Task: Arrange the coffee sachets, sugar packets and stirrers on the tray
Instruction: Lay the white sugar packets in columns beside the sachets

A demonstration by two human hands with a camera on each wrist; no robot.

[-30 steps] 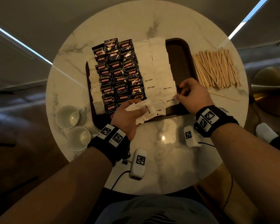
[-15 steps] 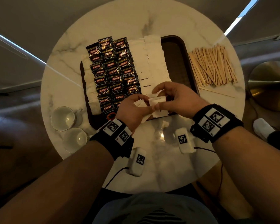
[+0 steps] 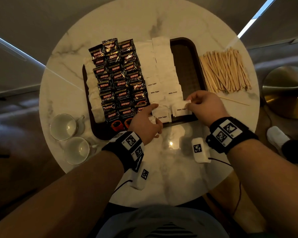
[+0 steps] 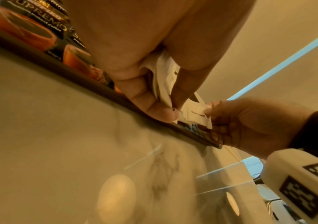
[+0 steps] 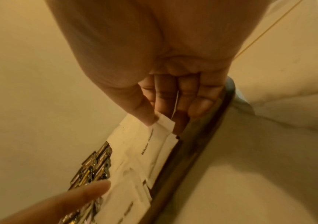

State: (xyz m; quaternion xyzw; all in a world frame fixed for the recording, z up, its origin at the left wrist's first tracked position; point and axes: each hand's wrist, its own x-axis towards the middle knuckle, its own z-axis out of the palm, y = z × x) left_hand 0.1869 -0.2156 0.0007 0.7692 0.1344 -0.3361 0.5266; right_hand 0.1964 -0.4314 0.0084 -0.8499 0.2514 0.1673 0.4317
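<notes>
**Setting down a sugar packet at the tray's near edge**

Pinching one white paper sugar packet (image 3: 181, 109) by its corner with the right hand (image 3: 206, 107), lowering it onto the near right end of the dark brown plastic tray (image 3: 189, 66). Clutching a crumpled bunch of spare white sugar packets (image 4: 162, 78) in the left hand (image 3: 145, 122), index finger stretching toward the laid rows. Lying in three columns on the tray's left half: black foil coffee sachets (image 3: 120, 79), white packet rows beside them. Waiting off the tray, on the round white marble table (image 3: 170, 169): pale wooden stirrers (image 3: 225, 71) in a loose heap to the right. Standing at the table's left edge: two clear glass cups (image 3: 70, 136). Surrounding the table: dim grey-brown flooring.
</notes>
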